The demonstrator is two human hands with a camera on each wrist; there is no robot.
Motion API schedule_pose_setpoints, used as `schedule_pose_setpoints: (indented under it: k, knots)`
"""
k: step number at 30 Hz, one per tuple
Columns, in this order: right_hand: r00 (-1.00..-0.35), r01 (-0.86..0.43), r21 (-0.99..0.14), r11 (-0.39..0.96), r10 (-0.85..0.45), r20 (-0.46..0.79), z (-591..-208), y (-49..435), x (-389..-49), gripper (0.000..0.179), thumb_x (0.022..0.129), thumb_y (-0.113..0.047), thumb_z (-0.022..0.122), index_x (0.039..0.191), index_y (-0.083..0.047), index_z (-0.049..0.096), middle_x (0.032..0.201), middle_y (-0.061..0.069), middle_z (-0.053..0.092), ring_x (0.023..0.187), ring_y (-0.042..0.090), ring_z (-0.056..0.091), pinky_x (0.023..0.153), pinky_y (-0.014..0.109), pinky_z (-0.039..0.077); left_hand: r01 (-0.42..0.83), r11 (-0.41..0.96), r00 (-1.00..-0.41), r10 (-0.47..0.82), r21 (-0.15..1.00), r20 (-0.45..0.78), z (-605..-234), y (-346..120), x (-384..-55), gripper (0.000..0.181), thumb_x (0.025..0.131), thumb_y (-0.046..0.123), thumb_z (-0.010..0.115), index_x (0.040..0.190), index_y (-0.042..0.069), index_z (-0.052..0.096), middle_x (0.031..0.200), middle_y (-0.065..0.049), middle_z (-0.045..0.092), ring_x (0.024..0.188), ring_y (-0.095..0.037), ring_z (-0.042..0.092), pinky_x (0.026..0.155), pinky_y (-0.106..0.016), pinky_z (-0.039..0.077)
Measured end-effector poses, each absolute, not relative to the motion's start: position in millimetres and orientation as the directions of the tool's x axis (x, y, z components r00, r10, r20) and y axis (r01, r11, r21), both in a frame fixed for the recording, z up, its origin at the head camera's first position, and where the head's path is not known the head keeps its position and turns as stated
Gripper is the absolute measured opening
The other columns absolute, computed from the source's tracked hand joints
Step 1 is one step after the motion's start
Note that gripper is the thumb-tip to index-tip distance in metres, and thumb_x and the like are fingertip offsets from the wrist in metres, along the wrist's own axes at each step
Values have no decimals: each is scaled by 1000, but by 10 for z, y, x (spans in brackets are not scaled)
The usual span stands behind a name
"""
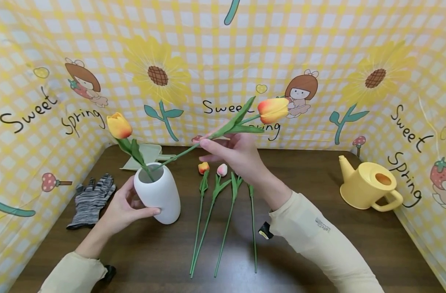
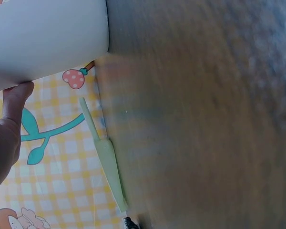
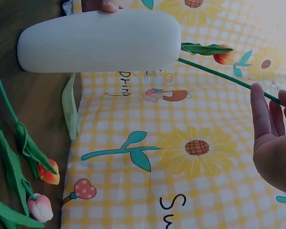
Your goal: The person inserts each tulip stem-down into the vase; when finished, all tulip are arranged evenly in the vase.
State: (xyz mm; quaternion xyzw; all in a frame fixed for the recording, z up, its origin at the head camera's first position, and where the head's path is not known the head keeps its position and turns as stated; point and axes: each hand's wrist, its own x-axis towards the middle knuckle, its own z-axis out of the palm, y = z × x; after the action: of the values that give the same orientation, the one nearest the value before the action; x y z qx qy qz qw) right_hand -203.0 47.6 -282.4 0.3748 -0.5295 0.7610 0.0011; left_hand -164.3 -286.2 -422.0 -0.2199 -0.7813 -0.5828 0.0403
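One tulip [image 1: 230,126] slants from vase [image 1: 164,197] mouth, bloom [image 1: 273,110] up-right, right hand [image 1: 241,156] pinching stem [image 1: 188,151]; left hand [image 1: 122,208] grips vase.

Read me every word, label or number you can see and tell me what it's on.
"Sweet Spring": checked cloth, left side.
"Sweet Spring": same cloth, right side.
"Swee..." and "...ring": same cloth, middle, partly covered by the held tulip.
Small dark print: right sleeve, too small to read surely.
No numbers that I can make out.

Glove [image 1: 91,201] left of vase [image 1: 162,195], dustpan [image 1: 146,153] behind vase, tulips [image 1: 221,170] on table [image 1: 146,256] between vase and watering can [image 1: 366,185]
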Motion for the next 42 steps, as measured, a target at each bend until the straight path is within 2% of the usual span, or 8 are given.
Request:
schedule_pose_setpoints:
  k: [4, 9, 16, 22, 26, 29, 36, 42]
  knots:
    - [-732, -384, -829, -405, -413, 541, -2819, 403, -2059, 17, 93, 10, 64, 107, 20, 62, 103, 27, 71, 98, 31, 73, 79, 54, 59, 387, 221, -901, 295, 895, 317, -4217, -2855, -1640, 94, 70, -15, 85, 150, 10, 42, 130, -11, 56, 106, -20, 66, 74, -36, 62]
    - [-747, -373, -845, -384, -415, 519, -2824, 308, -2094, 13, 93, 8, 67, 103, 15, 65, 98, 24, 70, 95, 32, 73, 82, 51, 59, 377, 207, -903, 300, 903, 308, -4213, -2847, -1636, 94, 70, -15, 85, 150, 10, 41, 130, -12, 56, 105, -20, 67, 74, -38, 62]
    - [-744, -345, -867, -360, -458, 486, -2847, 155, -2115, 11, 93, 7, 67, 104, 11, 67, 103, 29, 69, 100, 42, 69, 84, 48, 59, 378, 218, -904, 295, 900, 309, -4219, -2844, -1645, 93, 70, -15, 86, 149, 10, 43, 130, -12, 56, 106, -20, 67, 73, -37, 62]
    - [-733, -343, -884, -318, -498, 464, -2874, 28, -2121, 14, 92, 6, 70, 105, 9, 69, 104, 26, 71, 90, 30, 74, 83, 48, 60, 376, 245, -908, 288, 894, 303, -4231, -2847, -1640, 93, 71, -13, 86, 149, 12, 42, 132, -10, 56, 107, -20, 66, 75, -36, 62]
    - [-730, -308, -888, -341, -514, 451, -2898, -68, -2139, 17, 91, 9, 69, 108, 11, 68, 105, 22, 72, 93, 33, 73, 83, 48, 60, 376, 258, -911, 281, 890, 303, -4225, -2850, -1632, 93, 71, -13, 86, 149, 13, 42, 131, -10, 56, 107, -19, 65, 76, -35, 62]
    - [-746, -281, -900, -332, -514, 423, -2911, -123, -2145, 16, 93, 7, 69, 108, 11, 69, 105, 19, 73, 98, 43, 69, 83, 46, 60, 374, 261, -912, 278, 890, 301, -4221, -2847, -1624, 92, 71, -13, 86, 148, 12, 43, 130, -10, 57, 106, -18, 66, 76, -34, 61]
    - [-774, -231, -921, -314, -513, 370, -2921, -209, -2163, 17, 93, 4, 70, 109, 10, 67, 105, 18, 72, 92, 24, 73, 84, 44, 60, 379, 259, -910, 279, 889, 306, -4219, -2845, -1620, 90, 71, -13, 86, 146, 10, 44, 128, -9, 58, 107, -16, 66, 79, -32, 61]
    - [-753, -239, -923, -302, -542, 373, -2911, -292, -2179, 21, 92, 6, 69, 113, 10, 64, 105, 18, 66, 91, 26, 73, 83, 45, 60, 380, 259, -909, 283, 888, 307, -4219, -2848, -1622, 90, 72, -13, 85, 147, 10, 42, 129, -9, 58, 107, -16, 66, 80, -32, 61]
